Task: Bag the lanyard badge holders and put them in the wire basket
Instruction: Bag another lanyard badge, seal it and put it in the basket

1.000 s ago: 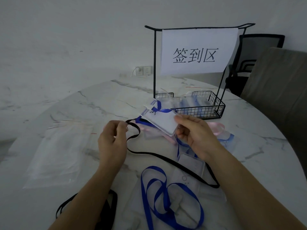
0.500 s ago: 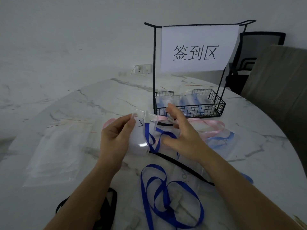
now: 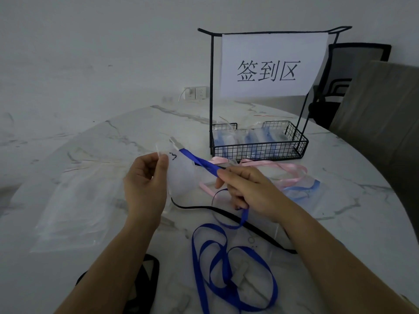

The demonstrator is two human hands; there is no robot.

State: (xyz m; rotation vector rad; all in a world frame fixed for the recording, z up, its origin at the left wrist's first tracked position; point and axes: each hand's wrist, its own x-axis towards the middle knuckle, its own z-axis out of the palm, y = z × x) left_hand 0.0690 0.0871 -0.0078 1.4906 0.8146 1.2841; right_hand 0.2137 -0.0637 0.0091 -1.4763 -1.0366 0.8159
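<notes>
A round white marble tabletop [image 3: 136, 123] is being shown across most of the frame, backed by a plain pale wall [image 3: 90, 41] with a socket [image 3: 196, 93] at upper centre. A black chair [image 3: 353, 71] and a grey-brown chair back [image 3: 381, 105] are being seen at the right edge. A black wire basket [image 3: 260, 151] is standing at centre right, with a paper sign [image 3: 272, 64] being hung from its tall frame and bagged holders [image 3: 249, 138] lying inside. Clear bags [image 3: 74, 205] are lying flat at the left.

A clear badge holder [image 3: 181, 175], marked in black near its top, is being held up above the tabletop at frame centre, just left of the basket. Its upper left corner is being pinched by the left hand [image 3: 145, 184], grip closed on it. Its blue lanyard [image 3: 199, 160] is being pulled taut to the right, pinched in the closed grip of the right hand [image 3: 249, 189], the slack looping below that hand.

A pink lanyard [image 3: 283, 166] is lying in front of the basket, a black lanyard [image 3: 226, 214] is running under the hands, and a second blue lanyard [image 3: 226, 268] is lying coiled at lower centre.
</notes>
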